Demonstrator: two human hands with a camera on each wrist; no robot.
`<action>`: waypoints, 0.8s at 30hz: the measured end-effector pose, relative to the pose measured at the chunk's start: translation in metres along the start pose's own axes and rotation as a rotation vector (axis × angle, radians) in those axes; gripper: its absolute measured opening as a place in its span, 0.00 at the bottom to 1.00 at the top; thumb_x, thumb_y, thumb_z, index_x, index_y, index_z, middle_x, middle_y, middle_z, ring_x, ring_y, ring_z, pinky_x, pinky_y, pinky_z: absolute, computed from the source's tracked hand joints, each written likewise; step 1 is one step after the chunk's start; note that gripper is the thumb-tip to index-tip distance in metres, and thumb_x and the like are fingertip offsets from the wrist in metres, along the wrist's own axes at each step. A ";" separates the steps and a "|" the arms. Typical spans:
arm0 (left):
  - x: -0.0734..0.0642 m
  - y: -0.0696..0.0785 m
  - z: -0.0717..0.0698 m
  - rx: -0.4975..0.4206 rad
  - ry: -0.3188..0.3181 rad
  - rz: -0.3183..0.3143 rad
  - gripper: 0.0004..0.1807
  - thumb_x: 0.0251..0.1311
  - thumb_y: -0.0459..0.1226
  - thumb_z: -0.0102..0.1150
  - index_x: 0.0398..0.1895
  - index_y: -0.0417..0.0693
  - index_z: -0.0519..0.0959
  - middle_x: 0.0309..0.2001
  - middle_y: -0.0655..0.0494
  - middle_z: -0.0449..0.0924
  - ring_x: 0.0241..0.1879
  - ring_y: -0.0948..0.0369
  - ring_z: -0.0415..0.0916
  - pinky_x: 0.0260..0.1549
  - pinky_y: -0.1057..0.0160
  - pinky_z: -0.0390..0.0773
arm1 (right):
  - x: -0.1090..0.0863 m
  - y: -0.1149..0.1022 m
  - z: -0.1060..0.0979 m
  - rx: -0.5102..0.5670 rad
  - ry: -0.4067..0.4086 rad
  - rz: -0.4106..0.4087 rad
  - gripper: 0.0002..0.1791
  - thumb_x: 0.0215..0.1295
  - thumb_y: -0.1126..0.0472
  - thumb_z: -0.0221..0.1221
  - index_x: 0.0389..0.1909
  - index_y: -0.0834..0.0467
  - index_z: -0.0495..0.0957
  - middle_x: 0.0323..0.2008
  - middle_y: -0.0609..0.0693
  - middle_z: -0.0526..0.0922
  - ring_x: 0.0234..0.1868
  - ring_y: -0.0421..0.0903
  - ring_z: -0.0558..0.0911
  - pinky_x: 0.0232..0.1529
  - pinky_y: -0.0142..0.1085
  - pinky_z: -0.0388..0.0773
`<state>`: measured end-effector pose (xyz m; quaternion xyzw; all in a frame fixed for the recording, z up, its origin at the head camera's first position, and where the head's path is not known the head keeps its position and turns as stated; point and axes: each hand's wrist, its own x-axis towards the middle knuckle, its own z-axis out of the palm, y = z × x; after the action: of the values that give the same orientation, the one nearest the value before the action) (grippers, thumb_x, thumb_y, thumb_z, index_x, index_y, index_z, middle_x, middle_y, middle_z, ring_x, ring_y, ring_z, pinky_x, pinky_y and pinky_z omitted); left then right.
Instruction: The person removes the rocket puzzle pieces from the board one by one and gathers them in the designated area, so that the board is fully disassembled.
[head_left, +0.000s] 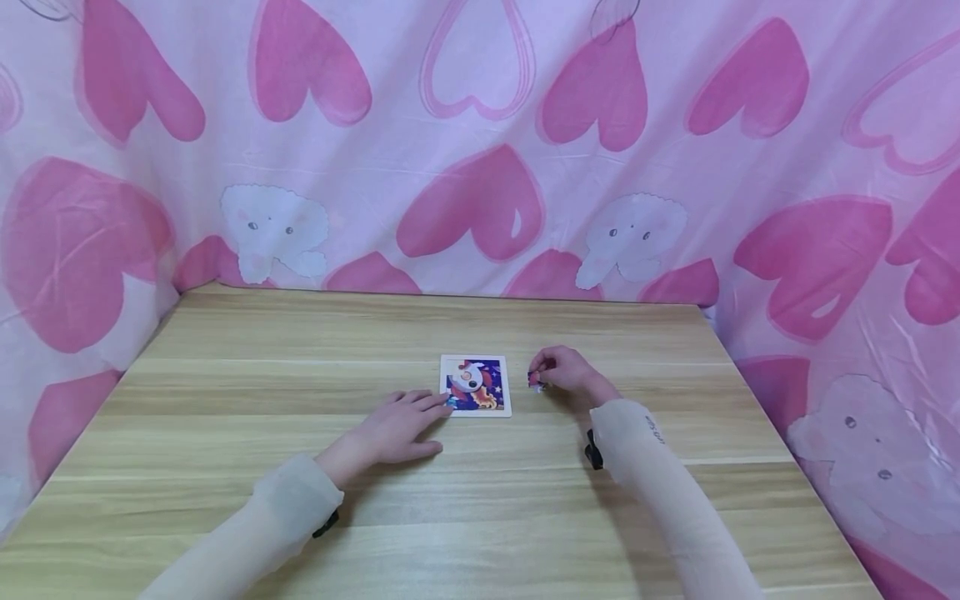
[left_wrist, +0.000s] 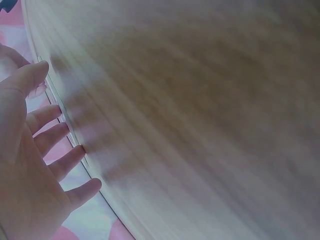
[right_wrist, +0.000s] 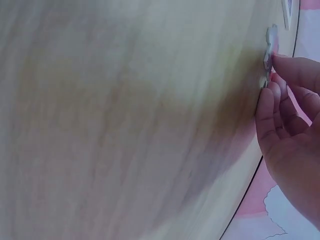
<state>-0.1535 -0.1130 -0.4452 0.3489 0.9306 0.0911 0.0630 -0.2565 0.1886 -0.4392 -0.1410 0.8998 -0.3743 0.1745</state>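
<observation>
A small square jigsaw puzzle [head_left: 491, 387] in a white frame lies on the table, showing a white round-faced cartoon figure on a dark blue starry ground. My left hand [head_left: 397, 427] is spread out flat, its fingertips at the puzzle's lower left edge. In the left wrist view, the fingers [left_wrist: 68, 162] of that hand are straight and apart. To the right of the puzzle, my right hand [head_left: 570, 369] pinches a jigsaw piece [head_left: 535, 382] between thumb and fingertips. The right wrist view shows that piece [right_wrist: 271, 47] nearly edge-on, partly hidden behind the thumb.
The light wood-grain table [head_left: 360, 333] spreads out around both hands. A pink curtain [head_left: 360, 167] printed with hearts and white cartoon animals hangs behind it and along both sides. Dark bands with a black clip [head_left: 593, 451] sit under the sleeves.
</observation>
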 end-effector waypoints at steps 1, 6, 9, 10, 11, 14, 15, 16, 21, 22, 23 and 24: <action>0.000 0.000 0.000 -0.003 0.000 0.002 0.32 0.56 0.55 0.49 0.62 0.52 0.64 0.63 0.53 0.57 0.61 0.51 0.53 0.54 0.45 0.54 | 0.000 0.000 0.001 0.003 0.006 0.005 0.07 0.53 0.74 0.54 0.33 0.64 0.76 0.29 0.54 0.76 0.29 0.45 0.73 0.28 0.33 0.72; -0.001 0.001 -0.001 -0.013 -0.004 0.000 0.32 0.56 0.55 0.49 0.62 0.52 0.64 0.63 0.53 0.58 0.61 0.51 0.53 0.54 0.44 0.53 | 0.004 -0.002 0.008 0.006 0.049 -0.036 0.07 0.55 0.70 0.56 0.36 0.61 0.76 0.31 0.51 0.76 0.32 0.46 0.74 0.34 0.35 0.73; -0.001 0.001 0.000 -0.014 -0.004 -0.004 0.32 0.56 0.55 0.49 0.62 0.52 0.63 0.63 0.53 0.57 0.61 0.51 0.52 0.54 0.45 0.53 | 0.007 -0.009 0.015 0.013 0.061 -0.082 0.08 0.54 0.69 0.57 0.36 0.61 0.76 0.31 0.50 0.77 0.34 0.45 0.74 0.37 0.36 0.73; -0.001 0.000 0.000 -0.016 -0.004 -0.003 0.32 0.56 0.55 0.49 0.62 0.52 0.63 0.63 0.53 0.57 0.61 0.51 0.52 0.54 0.45 0.53 | 0.009 -0.012 0.018 0.021 0.060 -0.091 0.08 0.54 0.70 0.57 0.36 0.61 0.76 0.32 0.50 0.77 0.34 0.45 0.74 0.36 0.35 0.73; -0.001 0.000 0.000 -0.017 -0.004 -0.002 0.32 0.56 0.55 0.49 0.62 0.52 0.63 0.63 0.53 0.57 0.61 0.51 0.52 0.54 0.45 0.53 | 0.010 -0.015 0.020 0.031 0.054 -0.092 0.08 0.54 0.70 0.57 0.37 0.60 0.76 0.32 0.50 0.77 0.34 0.45 0.73 0.36 0.35 0.72; -0.001 -0.001 0.000 -0.022 -0.002 -0.001 0.32 0.56 0.55 0.49 0.62 0.52 0.63 0.63 0.53 0.57 0.61 0.50 0.52 0.55 0.45 0.53 | 0.014 -0.023 0.027 0.047 0.035 -0.097 0.09 0.55 0.70 0.56 0.38 0.60 0.76 0.32 0.50 0.76 0.31 0.45 0.73 0.32 0.34 0.73; -0.001 -0.001 0.000 -0.023 -0.003 0.000 0.32 0.56 0.55 0.49 0.62 0.52 0.63 0.63 0.53 0.57 0.61 0.50 0.52 0.55 0.45 0.52 | 0.016 -0.026 0.029 0.050 0.030 -0.100 0.10 0.55 0.70 0.56 0.38 0.60 0.76 0.32 0.50 0.76 0.32 0.45 0.73 0.32 0.34 0.72; -0.001 -0.001 0.000 -0.024 -0.003 0.000 0.32 0.56 0.55 0.49 0.62 0.52 0.63 0.63 0.53 0.57 0.61 0.50 0.52 0.55 0.45 0.52 | 0.017 -0.028 0.031 0.049 0.026 -0.107 0.10 0.55 0.71 0.56 0.38 0.60 0.76 0.32 0.50 0.76 0.32 0.45 0.73 0.33 0.34 0.72; -0.001 -0.002 0.001 -0.021 -0.004 0.002 0.32 0.56 0.55 0.48 0.62 0.53 0.62 0.64 0.54 0.56 0.61 0.51 0.51 0.55 0.45 0.52 | 0.025 -0.039 0.042 0.008 0.024 -0.185 0.10 0.53 0.72 0.57 0.37 0.61 0.77 0.32 0.49 0.76 0.35 0.44 0.73 0.39 0.35 0.70; -0.001 -0.002 0.001 -0.021 -0.002 0.003 0.32 0.56 0.55 0.48 0.62 0.53 0.63 0.64 0.54 0.56 0.61 0.51 0.51 0.55 0.45 0.52 | 0.027 -0.041 0.044 -0.004 0.022 -0.200 0.10 0.53 0.72 0.58 0.37 0.60 0.77 0.32 0.49 0.76 0.35 0.44 0.73 0.39 0.35 0.70; -0.001 -0.002 0.001 -0.019 -0.001 0.004 0.32 0.56 0.55 0.48 0.62 0.53 0.63 0.64 0.54 0.56 0.61 0.51 0.51 0.55 0.45 0.52 | 0.029 -0.043 0.046 -0.020 0.021 -0.217 0.10 0.52 0.72 0.58 0.36 0.61 0.77 0.32 0.49 0.76 0.35 0.43 0.73 0.40 0.35 0.70; -0.001 -0.002 0.001 -0.019 0.000 0.006 0.32 0.56 0.55 0.48 0.62 0.53 0.63 0.64 0.54 0.56 0.61 0.51 0.51 0.55 0.45 0.52 | 0.031 -0.045 0.047 -0.036 0.018 -0.229 0.10 0.52 0.72 0.58 0.36 0.60 0.77 0.32 0.48 0.76 0.35 0.43 0.73 0.40 0.35 0.70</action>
<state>-0.1541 -0.1151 -0.4467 0.3509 0.9287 0.1004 0.0659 -0.2587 0.1169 -0.4446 -0.2427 0.8860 -0.3766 0.1197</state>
